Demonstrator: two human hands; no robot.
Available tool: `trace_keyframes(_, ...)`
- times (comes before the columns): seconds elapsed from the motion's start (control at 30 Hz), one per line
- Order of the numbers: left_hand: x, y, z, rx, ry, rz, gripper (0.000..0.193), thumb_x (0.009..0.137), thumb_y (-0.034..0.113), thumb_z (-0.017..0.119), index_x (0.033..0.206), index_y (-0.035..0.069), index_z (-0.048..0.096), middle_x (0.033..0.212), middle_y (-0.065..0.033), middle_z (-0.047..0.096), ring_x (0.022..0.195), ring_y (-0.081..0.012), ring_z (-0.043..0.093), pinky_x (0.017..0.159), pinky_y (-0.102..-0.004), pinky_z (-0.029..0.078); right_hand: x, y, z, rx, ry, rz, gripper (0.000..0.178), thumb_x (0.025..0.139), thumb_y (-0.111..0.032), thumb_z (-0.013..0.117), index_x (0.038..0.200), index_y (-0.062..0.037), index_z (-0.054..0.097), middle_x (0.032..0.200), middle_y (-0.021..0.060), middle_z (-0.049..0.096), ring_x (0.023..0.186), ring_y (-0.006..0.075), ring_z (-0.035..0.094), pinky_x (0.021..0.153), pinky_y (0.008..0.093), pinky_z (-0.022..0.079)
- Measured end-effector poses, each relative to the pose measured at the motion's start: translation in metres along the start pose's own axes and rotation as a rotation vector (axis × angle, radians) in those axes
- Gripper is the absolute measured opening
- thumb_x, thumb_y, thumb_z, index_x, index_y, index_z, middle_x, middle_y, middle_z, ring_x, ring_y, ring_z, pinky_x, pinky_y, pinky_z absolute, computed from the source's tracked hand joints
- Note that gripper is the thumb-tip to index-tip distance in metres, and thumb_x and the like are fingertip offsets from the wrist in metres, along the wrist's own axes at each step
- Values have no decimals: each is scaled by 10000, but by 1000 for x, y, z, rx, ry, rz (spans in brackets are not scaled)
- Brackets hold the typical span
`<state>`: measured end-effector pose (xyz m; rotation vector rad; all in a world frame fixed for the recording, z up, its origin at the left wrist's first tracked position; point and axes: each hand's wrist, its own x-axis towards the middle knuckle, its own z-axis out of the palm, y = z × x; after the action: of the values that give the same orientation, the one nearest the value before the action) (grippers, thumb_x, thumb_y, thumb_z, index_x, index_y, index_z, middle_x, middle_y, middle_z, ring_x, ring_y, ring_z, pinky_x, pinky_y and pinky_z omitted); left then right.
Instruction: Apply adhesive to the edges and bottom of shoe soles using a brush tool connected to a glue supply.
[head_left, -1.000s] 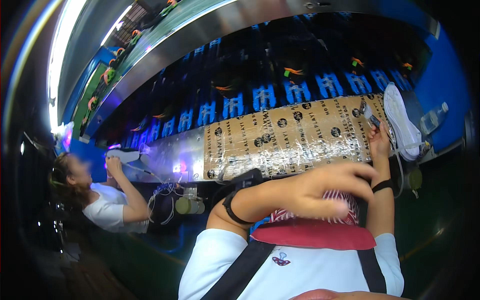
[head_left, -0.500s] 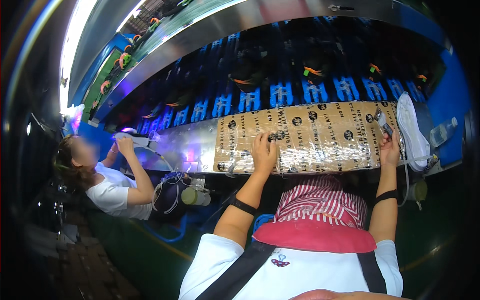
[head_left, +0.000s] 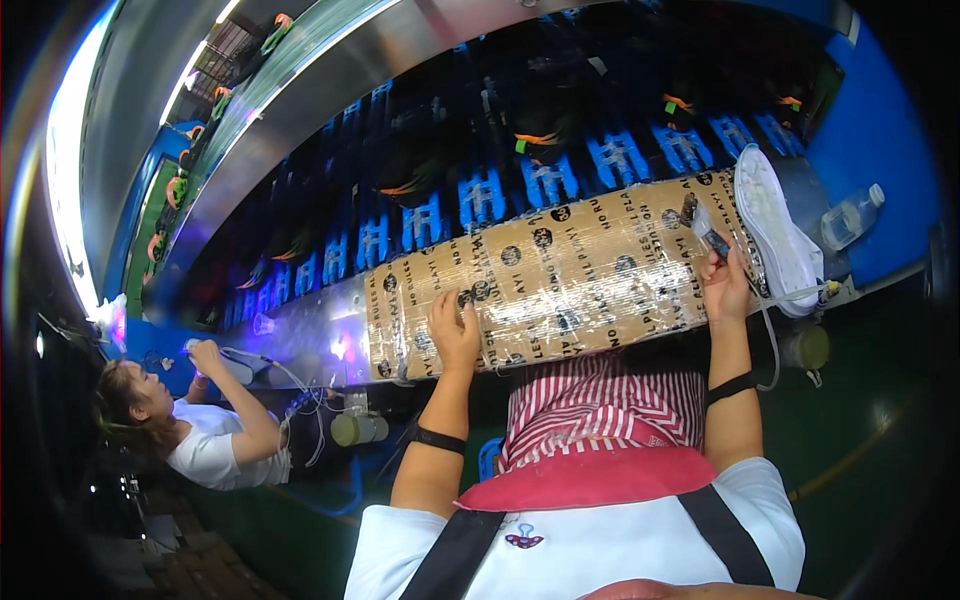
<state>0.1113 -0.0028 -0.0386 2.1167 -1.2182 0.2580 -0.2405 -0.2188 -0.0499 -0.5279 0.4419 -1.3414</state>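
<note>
My left hand lies on the taped cardboard sheet that covers the bench, its fingers loosely spread and nothing in them. Near the sheet's right end, my right hand is closed around a small brush-like tool with a dark tip, which points up and to the left. A thin clear tube hangs beside my right wrist. Just right of this hand lies a long white shoe sole, its hollow side up.
Behind the cardboard runs a dark line with blue holders and dark shoe uppers with orange tabs. A clear bottle lies at the far right, above a lidded container. At the left, a co-worker handles something beside another container.
The whole view has swung, so the bench and both hands appear further left. My left hand still rests on the cardboard, and my right hand keeps hold of the brush-like tool.
</note>
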Motion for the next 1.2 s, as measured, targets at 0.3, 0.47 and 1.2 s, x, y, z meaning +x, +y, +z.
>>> trace_keyframes(0.3, -2, 5, 2, 54, -32, -34, 327, 794, 183, 569, 1096, 56, 575, 1139, -169, 515, 1094, -330, 448, 935, -428, 321, 0, 0, -6, -25, -37, 56, 362, 901, -241, 498, 1141, 28, 482, 748, 58, 512, 630, 122, 445, 565, 243, 359)
trace_keyframes(0.47, -1, 5, 6, 83, -33, -33, 314, 796, 182, 561, 1082, 53, 578, 1140, -166, 514, 1092, -329, 448, 929, -436, 315, 7, -3, -2, -1, -74, 78, 361, 900, -233, 501, 1138, 37, 477, 752, 59, 518, 635, 126, 452, 577, 240, 365)
trace_keyframes(1.2, -2, -4, 2, -13, 42, -44, 337, 781, 217, 565, 1069, 43, 577, 1111, -152, 534, 1062, -316, 472, 900, -434, 328, 6, 2, -12, -24, -64, 56, 377, 920, -252, 470, 1202, -2, 452, 787, 45, 525, 637, 102, 439, 593, 229, 359)
